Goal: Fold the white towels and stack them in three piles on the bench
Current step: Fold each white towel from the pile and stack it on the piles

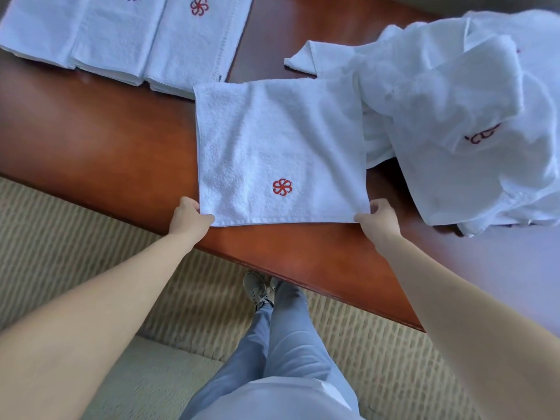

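Note:
A white towel (272,140) with a red flower emblem lies flat on the wooden bench (100,137). My left hand (189,218) pinches its near left corner. My right hand (378,218) pinches its near right corner. At the far left sit three piles of folded white towels (121,37) side by side, the rightmost one showing a red emblem. A loose heap of unfolded white towels (460,116) covers the right end of the bench and overlaps the flat towel's far right corner.
The bench's near edge (303,274) runs diagonally in front of my legs and shoe (257,289). Below it lies beige patterned carpet (91,237). Bare wood shows between the flat towel and the piles on the left.

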`<act>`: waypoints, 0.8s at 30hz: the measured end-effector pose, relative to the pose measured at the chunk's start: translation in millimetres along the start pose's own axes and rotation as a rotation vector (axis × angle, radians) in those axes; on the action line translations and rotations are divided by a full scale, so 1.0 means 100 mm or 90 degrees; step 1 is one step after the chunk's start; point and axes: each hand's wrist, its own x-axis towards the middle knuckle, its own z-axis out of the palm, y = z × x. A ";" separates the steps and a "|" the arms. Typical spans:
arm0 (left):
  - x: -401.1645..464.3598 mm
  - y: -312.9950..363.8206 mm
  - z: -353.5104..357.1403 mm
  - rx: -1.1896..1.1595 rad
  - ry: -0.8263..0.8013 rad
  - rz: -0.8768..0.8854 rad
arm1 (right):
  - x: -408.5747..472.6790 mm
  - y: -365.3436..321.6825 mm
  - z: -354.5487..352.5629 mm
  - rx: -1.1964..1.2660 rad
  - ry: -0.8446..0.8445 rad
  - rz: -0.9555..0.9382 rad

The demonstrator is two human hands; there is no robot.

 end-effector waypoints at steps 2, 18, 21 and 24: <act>0.02 0.05 -0.03 -0.062 -0.025 -0.046 | 0.02 -0.05 -0.04 0.093 -0.010 0.062; -0.10 0.09 -0.16 -0.255 -0.178 -0.118 | -0.02 -0.12 -0.07 0.212 -0.110 0.065; -0.20 0.15 -0.31 -0.258 -0.185 -0.101 | -0.10 -0.18 -0.19 0.244 -0.073 0.046; -0.32 0.30 -0.57 -0.265 -0.184 -0.060 | -0.24 -0.37 -0.41 0.278 -0.052 0.022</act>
